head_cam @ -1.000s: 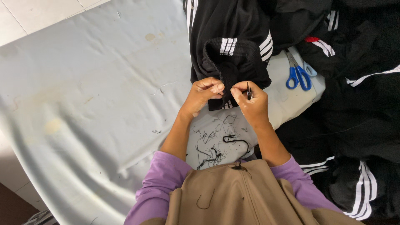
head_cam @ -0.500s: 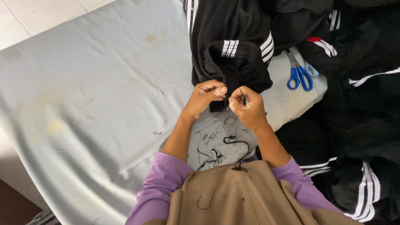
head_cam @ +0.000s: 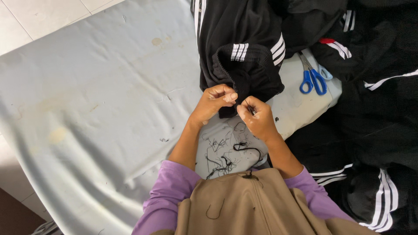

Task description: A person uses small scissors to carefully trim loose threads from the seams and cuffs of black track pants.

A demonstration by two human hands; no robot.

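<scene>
While thread clippings point(head_cam: 226, 154) litter the cloth, our left hand point(head_cam: 216, 99) and right hand point(head_cam: 257, 117) pinch the black garment's hem point(head_cam: 250, 78), its trimming seemingly unfinished.

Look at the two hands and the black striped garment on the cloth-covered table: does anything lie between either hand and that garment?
Nothing visible does. The left hand and right hand both already pinch the lower edge of the black garment. Loose thread scraps lie nearer the person, and the blue scissors sit off to the right.
</scene>
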